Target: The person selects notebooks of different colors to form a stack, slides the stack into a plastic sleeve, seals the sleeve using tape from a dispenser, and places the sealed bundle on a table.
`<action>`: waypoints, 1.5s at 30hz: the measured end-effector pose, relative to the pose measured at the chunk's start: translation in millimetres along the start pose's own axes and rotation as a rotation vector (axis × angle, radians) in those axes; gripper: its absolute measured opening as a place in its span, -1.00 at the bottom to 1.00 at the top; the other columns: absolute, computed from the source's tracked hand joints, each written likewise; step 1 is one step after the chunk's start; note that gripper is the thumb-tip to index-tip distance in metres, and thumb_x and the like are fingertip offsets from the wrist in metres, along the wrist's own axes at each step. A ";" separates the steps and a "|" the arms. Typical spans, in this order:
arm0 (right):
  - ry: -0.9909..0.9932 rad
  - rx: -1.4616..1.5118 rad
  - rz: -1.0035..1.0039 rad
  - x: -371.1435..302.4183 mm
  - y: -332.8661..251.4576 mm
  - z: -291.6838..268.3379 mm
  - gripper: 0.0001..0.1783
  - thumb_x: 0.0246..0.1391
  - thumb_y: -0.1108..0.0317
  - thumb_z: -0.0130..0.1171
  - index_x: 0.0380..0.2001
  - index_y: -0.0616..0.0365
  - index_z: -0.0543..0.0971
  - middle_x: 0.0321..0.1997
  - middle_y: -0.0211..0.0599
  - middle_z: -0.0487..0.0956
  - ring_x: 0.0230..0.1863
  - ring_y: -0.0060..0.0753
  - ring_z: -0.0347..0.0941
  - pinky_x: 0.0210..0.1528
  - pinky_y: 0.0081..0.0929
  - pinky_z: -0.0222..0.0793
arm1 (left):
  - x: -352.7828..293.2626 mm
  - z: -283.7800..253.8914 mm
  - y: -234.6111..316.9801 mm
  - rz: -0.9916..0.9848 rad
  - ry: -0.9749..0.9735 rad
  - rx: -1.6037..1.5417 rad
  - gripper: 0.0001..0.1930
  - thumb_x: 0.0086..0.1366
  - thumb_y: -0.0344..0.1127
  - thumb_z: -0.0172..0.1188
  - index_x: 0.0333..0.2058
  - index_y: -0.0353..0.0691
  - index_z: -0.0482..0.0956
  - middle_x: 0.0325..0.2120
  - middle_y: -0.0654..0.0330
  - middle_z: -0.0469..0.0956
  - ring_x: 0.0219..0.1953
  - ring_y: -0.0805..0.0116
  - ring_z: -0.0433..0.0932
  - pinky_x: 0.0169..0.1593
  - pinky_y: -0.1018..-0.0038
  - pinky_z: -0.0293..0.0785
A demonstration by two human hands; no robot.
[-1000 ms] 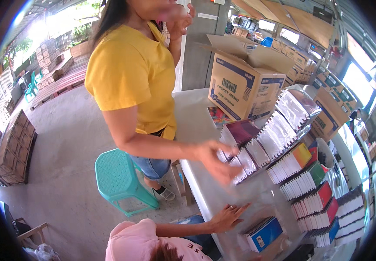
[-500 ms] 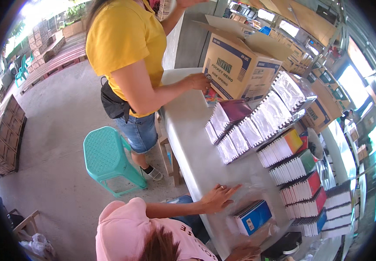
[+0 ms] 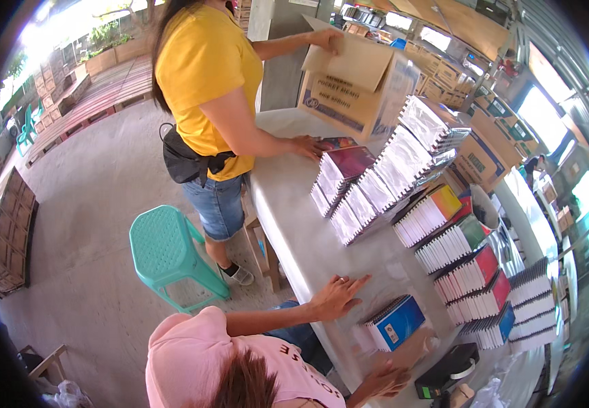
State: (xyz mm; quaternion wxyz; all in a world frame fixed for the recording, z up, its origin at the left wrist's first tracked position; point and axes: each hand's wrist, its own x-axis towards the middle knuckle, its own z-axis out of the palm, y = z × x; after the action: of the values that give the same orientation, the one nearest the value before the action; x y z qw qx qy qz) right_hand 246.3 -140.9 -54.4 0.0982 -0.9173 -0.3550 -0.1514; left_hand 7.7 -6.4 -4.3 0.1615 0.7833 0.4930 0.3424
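On the grey table lies a small stack of blue-covered spiral notebooks (image 3: pixel 403 321), resting on clear plastic film (image 3: pixel 383 289). Beside its far-left side my left hand (image 3: pixel 335 299) is open over the film, index finger stretched out and a ring on one finger; it holds nothing I can see. My right hand (image 3: pixel 384 381) lies near the stack's near side, fingers extended and apart, at the film's edge. My pink sleeve and some hair fill the lower part of the view.
A co-worker in a yellow shirt (image 3: pixel 206 75) stands at the table, one hand on a carton's flap (image 3: pixel 345 61), the other by dark red notebooks (image 3: pixel 355 163). Wrapped notebook stacks (image 3: pixel 389 170) and several coloured ones (image 3: pixel 468 282) line the table. A black case (image 3: pixel 447 372) and green stool (image 3: pixel 165 245) are near.
The co-worker's raised hand has come down onto the carton's flap and the carton has shifted. My right hand shows more fully; my left hand stays by the notebooks. The view has shifted slightly.
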 end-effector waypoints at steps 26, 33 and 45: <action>0.003 0.134 -0.054 0.0 -4.5 -12.4 -0.14 0.13 -0.26 -0.15 0.25 0.28 0.25 0.30 0.16 0.22 0.21 0.35 0.21 0.06 0.30 0.17 | 0.6 -4.1 2.5 -0.021 -0.050 0.072 -0.28 0.30 -0.17 0.10 0.34 -0.15 -0.03 -0.05 0.05 0.48 -0.03 0.13 0.45 0.06 0.22 0.27; 0.004 0.138 -0.031 -1.4 -4.0 -8.6 -0.24 0.16 -0.20 -0.15 0.27 0.11 0.26 0.30 0.08 0.23 0.23 0.26 0.19 0.11 0.27 0.14 | 1.0 -0.5 -0.3 -0.030 -0.074 0.065 -0.26 0.31 -0.15 0.09 0.35 -0.16 -0.07 -0.03 0.04 0.47 -0.02 0.12 0.44 0.06 0.24 0.26; -0.700 0.852 -0.084 -11.7 23.7 -59.4 -0.44 0.11 0.06 0.22 0.12 0.10 0.46 0.01 -0.16 0.52 -0.10 -0.32 0.43 -0.07 -0.36 0.37 | -29.7 -7.9 17.3 -0.078 -0.231 -0.175 -0.47 0.25 -0.30 0.16 0.20 0.11 0.29 -0.27 0.02 0.46 -0.27 0.04 0.53 -0.20 0.19 0.49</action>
State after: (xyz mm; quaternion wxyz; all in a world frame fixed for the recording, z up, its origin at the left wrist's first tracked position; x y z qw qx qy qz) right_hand 241.8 -182.6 -4.6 0.3305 -0.7770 -0.4328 0.3159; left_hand 5.3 -41.2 0.3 0.2982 0.7806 0.4695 0.2850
